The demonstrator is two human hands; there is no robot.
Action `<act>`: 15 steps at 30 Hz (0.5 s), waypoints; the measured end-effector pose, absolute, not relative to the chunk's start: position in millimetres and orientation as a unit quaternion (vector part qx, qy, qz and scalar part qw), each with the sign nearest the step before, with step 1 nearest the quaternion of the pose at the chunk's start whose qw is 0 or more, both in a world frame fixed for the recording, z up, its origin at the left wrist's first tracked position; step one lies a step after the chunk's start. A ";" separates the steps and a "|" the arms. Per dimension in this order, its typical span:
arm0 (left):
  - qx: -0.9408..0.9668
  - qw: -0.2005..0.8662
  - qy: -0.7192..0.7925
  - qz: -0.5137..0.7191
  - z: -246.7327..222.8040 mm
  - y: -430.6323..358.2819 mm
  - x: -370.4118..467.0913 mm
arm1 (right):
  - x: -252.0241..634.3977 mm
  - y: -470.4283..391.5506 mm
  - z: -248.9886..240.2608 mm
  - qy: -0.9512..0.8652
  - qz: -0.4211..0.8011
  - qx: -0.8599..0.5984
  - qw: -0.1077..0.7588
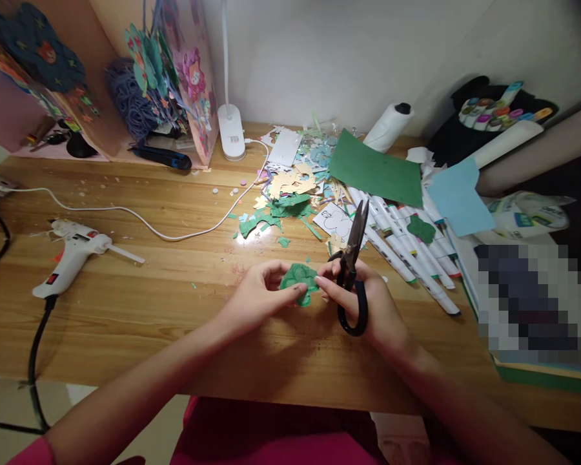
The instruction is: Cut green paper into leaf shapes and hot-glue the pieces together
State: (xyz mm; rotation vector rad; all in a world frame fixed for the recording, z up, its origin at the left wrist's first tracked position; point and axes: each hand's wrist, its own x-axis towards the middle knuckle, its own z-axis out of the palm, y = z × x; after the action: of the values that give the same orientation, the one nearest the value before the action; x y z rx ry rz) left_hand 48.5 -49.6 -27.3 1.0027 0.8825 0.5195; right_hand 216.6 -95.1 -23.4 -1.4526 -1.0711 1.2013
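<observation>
A green paper cutout [297, 278] with drawn lines is held over the near middle of the table. My left hand [266, 287] pinches its left side, thumb on top. The fingertips of my right hand [368, 300] touch its right edge. Black-handled scissors [353, 248] hang in my right hand, one handle loop around the thumb, blades pointing up and slightly apart. Behind the hands lie green paper scraps [261, 223] and a white card with a line drawing [336, 221]. A second small green cutout [421, 228] rests on the markers to the right.
A glue gun [75, 252] lies at the left, its black cord running off the table. A white cable [174, 237] crosses to a lamp base [231, 132]. Several markers [401, 245], a green sheet [377, 169], a blue sheet [462, 197] and a marker holder [494, 116] crowd the right.
</observation>
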 end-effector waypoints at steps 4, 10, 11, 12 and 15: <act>0.485 0.733 0.404 0.252 -28.0 -50.9 50.3 | 215.8 -96.2 -28.3 -0.416 0.514 -0.580 0.475; 0.478 0.744 0.394 0.249 -23.8 -50.1 51.5 | 216.2 -97.9 -30.2 -0.390 0.537 -0.581 0.470; 0.477 0.737 0.406 0.254 -21.6 -49.1 50.6 | 215.7 -98.6 -29.7 -0.382 0.560 -0.565 0.471; 0.478 0.726 0.421 0.259 -19.0 -48.0 49.5 | 214.6 -99.9 -29.4 -0.370 0.590 -0.538 0.474; 0.477 0.697 0.460 0.275 -11.2 -44.2 45.9 | 208.4 -108.6 -29.8 -0.324 0.687 -0.441 0.477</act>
State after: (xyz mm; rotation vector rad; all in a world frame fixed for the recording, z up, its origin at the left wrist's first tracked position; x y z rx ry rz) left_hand 45.9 -44.2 -11.2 1.0629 1.0265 0.6132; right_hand 208.4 -108.6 -29.8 -1.0772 -0.7921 1.6789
